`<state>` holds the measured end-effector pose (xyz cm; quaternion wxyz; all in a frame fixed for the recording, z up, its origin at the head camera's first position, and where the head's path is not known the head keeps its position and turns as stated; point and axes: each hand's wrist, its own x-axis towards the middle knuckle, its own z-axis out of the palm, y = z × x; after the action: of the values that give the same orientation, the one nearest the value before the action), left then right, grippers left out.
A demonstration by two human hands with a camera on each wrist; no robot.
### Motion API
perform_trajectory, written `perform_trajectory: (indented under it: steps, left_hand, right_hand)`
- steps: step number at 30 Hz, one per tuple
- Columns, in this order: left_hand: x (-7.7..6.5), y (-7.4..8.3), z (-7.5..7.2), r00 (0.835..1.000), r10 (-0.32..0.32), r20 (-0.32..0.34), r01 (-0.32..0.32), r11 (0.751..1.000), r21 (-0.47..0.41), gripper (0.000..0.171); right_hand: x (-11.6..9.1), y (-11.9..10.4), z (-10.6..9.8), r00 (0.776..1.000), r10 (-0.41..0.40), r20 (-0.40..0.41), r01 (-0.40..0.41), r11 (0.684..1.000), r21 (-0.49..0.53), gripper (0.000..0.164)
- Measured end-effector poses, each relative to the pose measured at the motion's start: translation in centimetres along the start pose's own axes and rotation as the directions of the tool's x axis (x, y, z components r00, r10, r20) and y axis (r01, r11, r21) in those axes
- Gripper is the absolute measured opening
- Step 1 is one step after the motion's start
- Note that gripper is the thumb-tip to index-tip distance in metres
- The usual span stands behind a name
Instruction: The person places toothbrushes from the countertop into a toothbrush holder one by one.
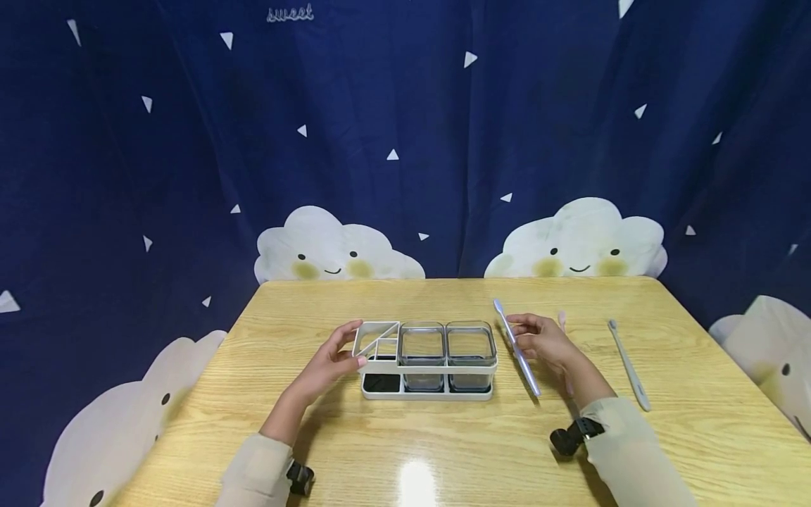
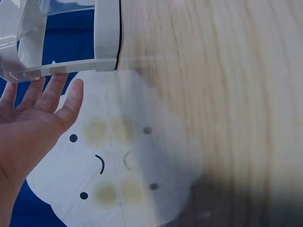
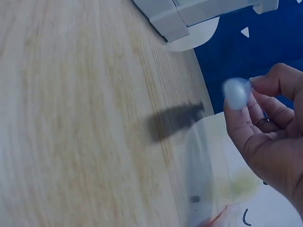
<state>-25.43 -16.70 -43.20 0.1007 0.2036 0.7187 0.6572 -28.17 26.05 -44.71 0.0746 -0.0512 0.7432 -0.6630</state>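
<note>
A white toothbrush holder (image 1: pixel 427 396) with two clear cups (image 1: pixel 423 345) stands mid-table. Its left end has a divided rack (image 1: pixel 388 360) above a dark base. My left hand (image 1: pixel 331 360) is at that end, fingers extended; in the left wrist view the fingertips reach the holder's edge. To the right of the cups, my right hand (image 1: pixel 543 343) pinches a light blue-violet toothbrush (image 1: pixel 521 360) between thumb and fingers. The brush slants, head up and away. In the right wrist view its rounded handle end (image 3: pixel 236 93) points at the camera.
A pink toothbrush (image 1: pixel 562 320) lies partly hidden behind my right hand and wrist. Farther right, a grey toothbrush (image 1: pixel 629 366) rests on the wooden table (image 1: pixel 355 451). A dark blue curtain (image 1: pixel 405 105) with clouds and triangles hangs behind the table's far edge.
</note>
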Motion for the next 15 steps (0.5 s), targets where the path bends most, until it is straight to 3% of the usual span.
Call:
perform_trajectory:
  steps: [7, 15]
  left_hand:
    - [-0.1, 0.0, 0.1, 1.000, 0.014, 0.000, -0.014, 1.000, -0.017, 0.066]
    - [-0.1, -0.1, 0.1, 1.000, 0.012, -0.001, -0.012, 1.000, -0.024, 0.065]
  right_hand:
    - [-0.5, -0.6, 0.6, 1.000, -0.021, 0.005, 0.021, 1.000, 0.021, 0.066]
    - [-1.1, -1.6, 1.1, 0.997, -0.075, 0.011, 0.075, 0.997, -0.003, 0.062]
